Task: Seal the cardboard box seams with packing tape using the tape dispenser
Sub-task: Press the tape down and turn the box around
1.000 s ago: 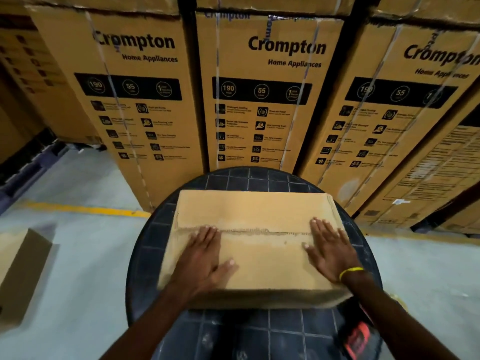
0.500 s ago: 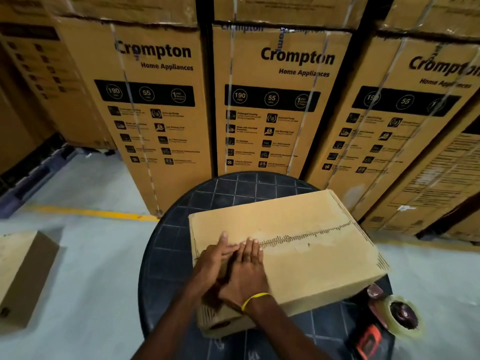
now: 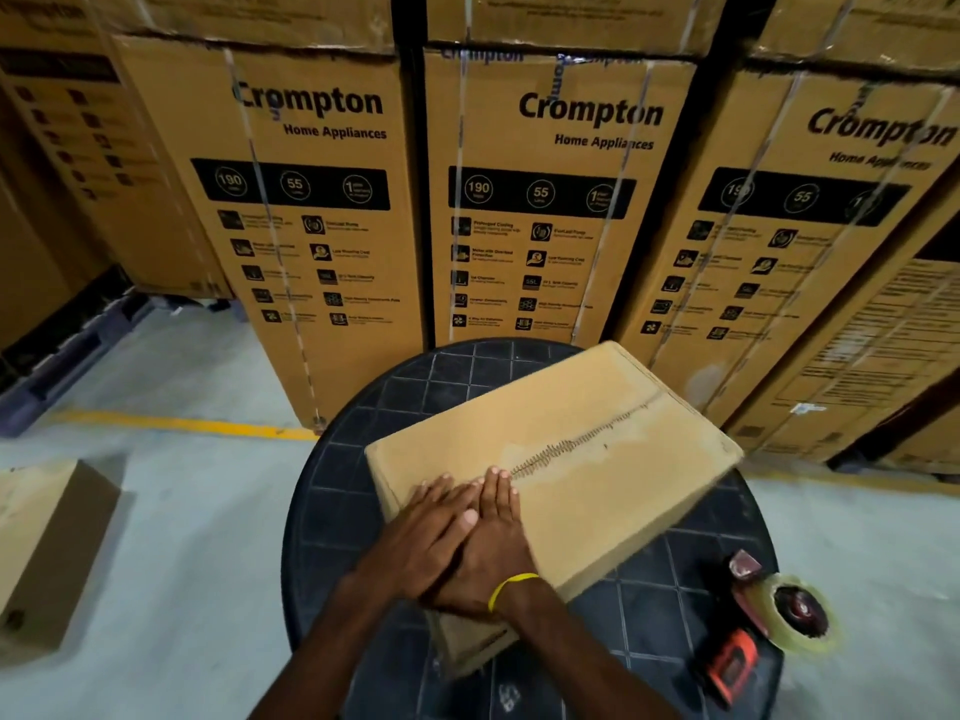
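A plain cardboard box (image 3: 597, 491) lies turned at an angle on a round dark table (image 3: 363, 491). Clear tape runs along its top seam (image 3: 587, 436), wrinkled near the middle. Both my hands lie flat side by side on the near-left end of that seam. My left hand (image 3: 423, 532) presses the box top with straight fingers. My right hand (image 3: 491, 543), with a yellow band at the wrist, presses right beside it and partly overlaps it. The tape dispenser (image 3: 769, 631), with a red and black handle and a clear roll, rests on the table at the right.
Tall printed appliance cartons (image 3: 545, 200) stand stacked close behind the table. A smaller cardboard box (image 3: 47, 553) sits on the grey floor at the left. A yellow floor line (image 3: 182, 424) runs behind it, and a dark pallet (image 3: 67, 356) lies at the far left.
My hands, apart on the box ends a second ago, have come together at the left end of the seam. The box has turned anticlockwise, and the dispenser has come into view.
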The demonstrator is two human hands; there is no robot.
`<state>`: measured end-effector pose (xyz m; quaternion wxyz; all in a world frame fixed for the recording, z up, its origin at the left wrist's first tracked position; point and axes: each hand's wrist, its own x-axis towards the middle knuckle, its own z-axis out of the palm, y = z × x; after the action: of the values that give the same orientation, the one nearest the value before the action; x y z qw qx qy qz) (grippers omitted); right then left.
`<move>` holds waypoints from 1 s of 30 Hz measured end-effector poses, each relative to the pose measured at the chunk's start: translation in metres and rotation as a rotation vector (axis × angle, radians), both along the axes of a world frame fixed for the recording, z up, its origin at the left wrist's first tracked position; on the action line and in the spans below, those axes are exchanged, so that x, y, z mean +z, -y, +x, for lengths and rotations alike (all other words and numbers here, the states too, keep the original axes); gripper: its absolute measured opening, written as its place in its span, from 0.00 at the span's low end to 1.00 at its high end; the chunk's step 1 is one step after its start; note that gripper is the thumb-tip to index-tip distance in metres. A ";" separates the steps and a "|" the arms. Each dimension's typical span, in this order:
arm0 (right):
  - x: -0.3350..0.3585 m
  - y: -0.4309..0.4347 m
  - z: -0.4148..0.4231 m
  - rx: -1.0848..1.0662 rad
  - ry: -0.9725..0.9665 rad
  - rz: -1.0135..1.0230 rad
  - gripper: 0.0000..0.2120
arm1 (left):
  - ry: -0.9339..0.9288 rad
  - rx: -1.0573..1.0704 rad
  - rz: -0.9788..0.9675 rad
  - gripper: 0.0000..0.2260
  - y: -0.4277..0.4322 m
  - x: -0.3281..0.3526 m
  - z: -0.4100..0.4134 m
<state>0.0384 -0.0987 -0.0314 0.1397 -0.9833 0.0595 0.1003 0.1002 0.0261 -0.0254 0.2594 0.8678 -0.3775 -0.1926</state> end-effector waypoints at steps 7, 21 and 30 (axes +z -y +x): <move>0.025 0.117 -0.045 0.339 -0.143 0.099 0.69 | 0.487 -0.199 0.157 0.53 0.002 -0.023 -0.019; 0.000 0.039 -0.095 -0.002 0.157 -0.047 0.34 | 0.510 -0.104 0.096 0.48 0.015 -0.037 -0.039; 0.025 0.061 -0.102 -0.100 0.297 0.108 0.18 | 0.476 -0.055 0.120 0.48 0.027 -0.032 -0.048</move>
<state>-0.0639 -0.1593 -0.0065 0.2044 -0.9742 0.0814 -0.0503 0.0519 -0.0011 -0.0573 0.1059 0.8919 -0.4395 -0.0115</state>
